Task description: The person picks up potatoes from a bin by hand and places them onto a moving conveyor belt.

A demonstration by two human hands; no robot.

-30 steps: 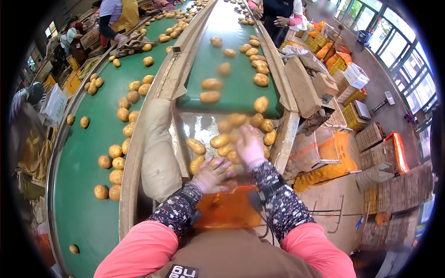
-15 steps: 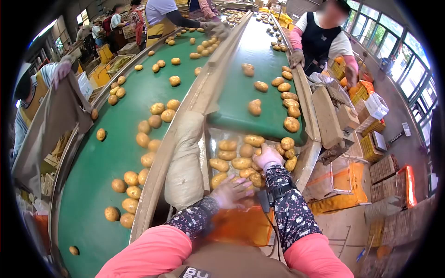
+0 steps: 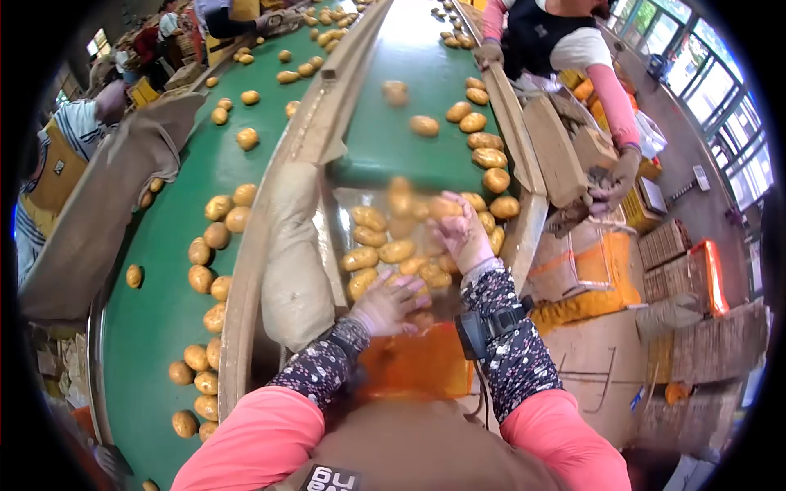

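1. The left hand (image 3: 390, 303) lies flat, fingers spread, on the near edge of a heap of potatoes (image 3: 378, 250).
2. The right hand (image 3: 460, 236) curls over the heap's far side; blur hides whether it grips one.
3. An orange bag (image 3: 407, 362) sits just below both wrists.
4. A green belt (image 3: 409, 139) runs beyond the heap; a sack (image 3: 291, 254) lies left of it.

Potatoes (image 3: 370, 258): matt, dull yellow skins; looked smooth under my left hand (image 3: 389, 303).
Belt (image 3: 164, 270): green, matt, looked rubbery.
Chute floor (image 3: 348, 204): bare metal, glossy.
Sack (image 3: 291, 262): coarse woven cloth, rough.
Bag (image 3: 409, 364): orange plastic mesh.
My sleeves (image 3: 512, 360): printed cloth, matt.
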